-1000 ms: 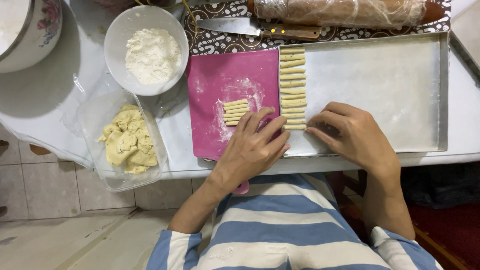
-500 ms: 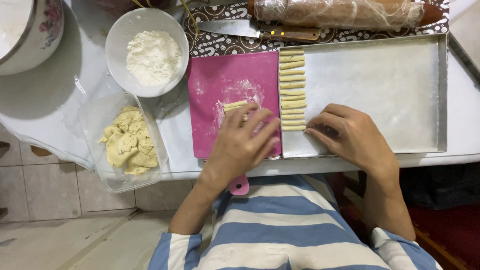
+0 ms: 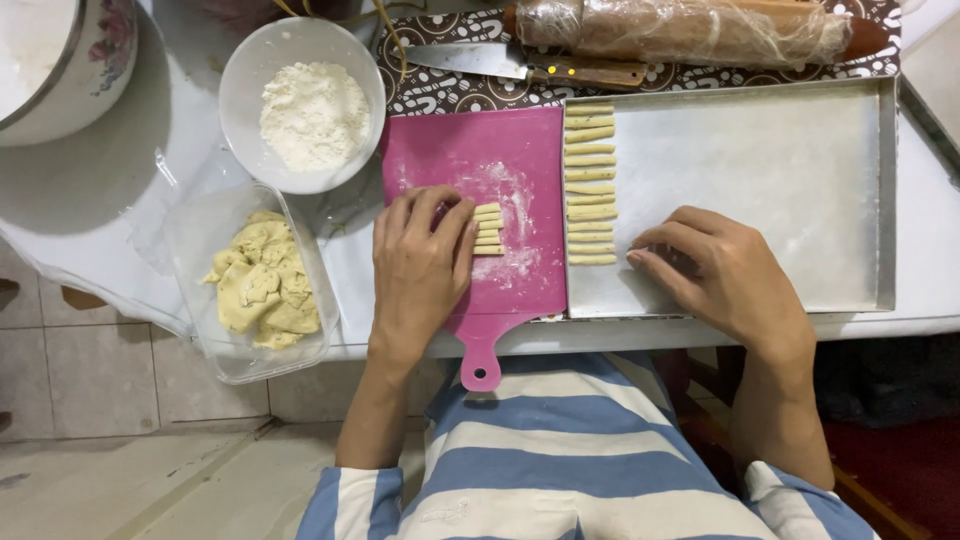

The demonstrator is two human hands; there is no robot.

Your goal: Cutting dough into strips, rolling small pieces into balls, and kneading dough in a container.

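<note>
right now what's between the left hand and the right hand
In the head view, between the left hand and right hand lie cut dough sticks on the floured pink cutting board, then the tray's column of dough sticks.

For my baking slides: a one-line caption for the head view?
Left hand on cut dough sticks on a pink board; right hand rests in the tray.
</note>
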